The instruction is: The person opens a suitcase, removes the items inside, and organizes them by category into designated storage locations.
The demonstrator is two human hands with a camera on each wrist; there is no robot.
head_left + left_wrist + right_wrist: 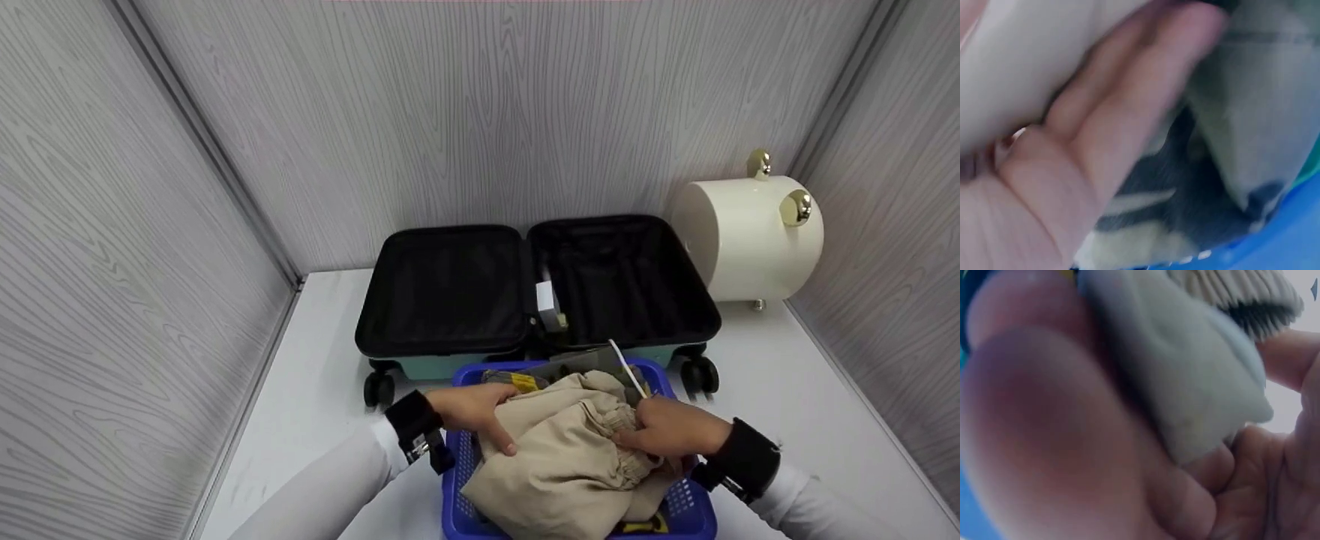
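An open suitcase (536, 289) lies flat at the centre of the frame on the table (315, 397), both halves side by side. A small box (547, 304) stands in it near the hinge. To its right, in the upper right, a cylindrical case (739, 240) sits against the wall corner. In front of the suitcase, at the bottom centre, a basket (686, 510) holds a heap of clothes, with a garment (562, 457) on top. The left hand (476, 412) rests on the garment's left side; the right hand (671, 427) grips its right side.
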